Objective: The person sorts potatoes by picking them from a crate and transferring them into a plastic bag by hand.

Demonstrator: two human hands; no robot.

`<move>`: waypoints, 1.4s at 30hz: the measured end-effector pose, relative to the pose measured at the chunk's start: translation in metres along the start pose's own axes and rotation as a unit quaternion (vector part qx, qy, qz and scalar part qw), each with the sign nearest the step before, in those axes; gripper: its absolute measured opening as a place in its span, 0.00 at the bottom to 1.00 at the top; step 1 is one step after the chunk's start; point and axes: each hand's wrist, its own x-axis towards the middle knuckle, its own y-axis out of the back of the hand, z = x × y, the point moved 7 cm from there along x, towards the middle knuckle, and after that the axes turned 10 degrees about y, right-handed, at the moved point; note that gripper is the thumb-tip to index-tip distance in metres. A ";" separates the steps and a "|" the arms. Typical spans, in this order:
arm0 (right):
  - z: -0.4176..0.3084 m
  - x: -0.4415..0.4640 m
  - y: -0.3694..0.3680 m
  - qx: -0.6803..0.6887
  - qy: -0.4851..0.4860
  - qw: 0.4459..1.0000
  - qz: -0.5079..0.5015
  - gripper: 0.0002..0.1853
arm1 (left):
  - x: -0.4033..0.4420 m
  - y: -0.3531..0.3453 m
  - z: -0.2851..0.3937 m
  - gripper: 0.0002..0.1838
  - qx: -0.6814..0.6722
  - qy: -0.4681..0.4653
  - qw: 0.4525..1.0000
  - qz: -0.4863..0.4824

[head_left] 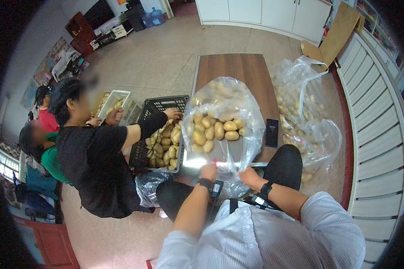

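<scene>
A clear plastic bag (251,105) lies open on the wooden table (231,67), with potatoes (218,130) in its mouth and at its far end. At the near edge of the bag, my left hand (208,171) is closed on the plastic. My right hand (250,178) is closed too, gripping the bag's rim a little to the right. Between the hands, the loose film hangs over the table's near edge. To the left of the bag stands a black crate (142,134) holding more potatoes (166,147).
A co-worker in black (98,166) reaches into the black crate. Two other people sit farther left, near a white crate (131,107). A phone (271,133) lies at the table's right side. Bags of potatoes (300,103) stand on the floor beside a white railing (377,112).
</scene>
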 end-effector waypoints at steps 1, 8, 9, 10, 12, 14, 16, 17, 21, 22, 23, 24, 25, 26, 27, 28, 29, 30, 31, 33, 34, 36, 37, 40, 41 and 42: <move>-0.033 -0.019 0.012 0.019 -0.019 1.000 -0.007 0.15 | -0.002 0.000 -0.001 0.21 0.000 0.000 1.000 0.000; -0.041 -0.047 0.019 0.026 -0.073 0.996 0.033 0.17 | -0.021 0.000 -0.003 0.16 -0.230 0.120 0.966 -0.005; -0.048 -0.049 0.022 0.026 -0.073 0.996 0.031 0.17 | -0.029 0.004 -0.009 0.18 -0.359 0.205 0.911 -0.001; -0.051 -0.051 0.023 0.037 -0.096 0.995 0.015 0.18 | -0.025 -0.012 -0.013 0.18 -0.359 0.207 0.910 -0.002; -0.066 -0.059 0.030 0.048 -0.120 0.992 -0.004 0.19 | -0.018 -0.023 -0.017 0.20 -0.348 0.153 0.922 0.080; -0.086 -0.062 0.044 0.119 -0.085 0.988 0.051 0.21 | -0.011 -0.034 -0.026 0.19 -0.436 0.196 0.873 0.099; -0.087 -0.060 0.056 0.120 -0.038 0.989 0.082 0.21 | -0.005 -0.056 -0.042 0.21 -0.522 0.258 0.808 0.088; -0.091 -0.058 0.065 0.122 0.010 0.986 0.115 0.22 | 0.002 -0.054 -0.042 0.21 -0.479 0.170 0.852 0.124; -0.055 -0.052 0.092 -0.036 0.081 0.968 0.234 0.20 | -0.016 -0.027 -0.042 0.20 -0.612 0.312 0.725 0.052; -0.074 -0.059 0.101 -0.035 0.081 0.969 0.232 0.20 | -0.044 0.032 -0.028 0.17 -0.570 0.320 0.753 0.076; -0.134 -0.080 0.125 -0.124 0.176 0.942 0.256 0.20 | -0.042 0.034 -0.028 0.17 -0.569 0.322 0.753 0.076; -0.180 -0.094 0.137 -0.210 0.268 0.899 0.277 0.20 | -0.045 0.046 -0.035 0.17 -0.545 0.324 0.749 0.194; -0.190 -0.092 0.142 -0.210 0.267 0.898 0.278 0.20 | -0.051 0.060 -0.038 0.17 -0.513 0.320 0.735 0.308; -0.192 -0.083 0.140 -0.134 0.259 0.933 0.213 0.20 | -0.053 0.076 -0.035 0.17 -0.513 0.318 0.736 0.306; -0.194 -0.073 0.137 -0.056 0.250 0.956 0.145 0.21 | -0.065 0.111 -0.032 0.19 -0.476 0.314 0.751 0.333; -0.196 -0.063 0.138 -0.057 0.249 0.956 0.147 0.21 | -0.071 0.135 -0.032 0.21 -0.436 0.310 0.765 0.359; -0.189 -0.044 0.132 -0.041 0.216 0.970 0.104 0.22 | -0.062 0.135 -0.038 0.21 -0.437 0.308 0.765 0.358; -0.182 -0.025 0.125 -0.025 0.183 0.981 0.060 0.23 | -0.053 0.136 -0.045 0.22 -0.424 0.278 0.767 0.393; -0.181 -0.009 0.123 -0.025 0.183 0.981 0.061 0.23 | -0.050 0.145 -0.048 0.22 -0.409 0.249 0.767 0.427; -0.182 0.028 0.115 0.001 0.181 0.983 0.024 0.26 | -0.034 0.163 -0.048 0.19 -0.470 0.190 0.772 0.383; -0.186 0.043 0.115 0.002 0.181 0.983 0.022 0.26 | -0.026 0.174 -0.040 0.19 -0.510 0.148 0.796 0.291; -0.211 0.066 0.113 -0.096 0.298 0.950 0.020 0.29 | 0.000 0.170 -0.040 0.18 -0.515 0.075 0.835 0.177; -0.222 0.076 0.113 -0.095 0.296 0.950 0.018 0.29 | 0.007 0.174 -0.048 0.18 -0.514 0.076 0.836 0.176; -0.240 0.110 0.117 -0.119 0.284 0.951 -0.029 0.33 | 0.038 0.165 -0.056 0.16 -0.486 0.071 0.871 0.001; -0.243 0.124 0.123 -0.133 0.280 0.950 -0.035 0.35 | 0.043 0.166 -0.061 0.16 -0.486 0.071 0.871 -0.002; -0.245 0.137 0.128 -0.145 0.275 0.949 -0.043 0.36 | 0.042 0.173 -0.063 0.17 -0.498 0.088 0.863 -0.001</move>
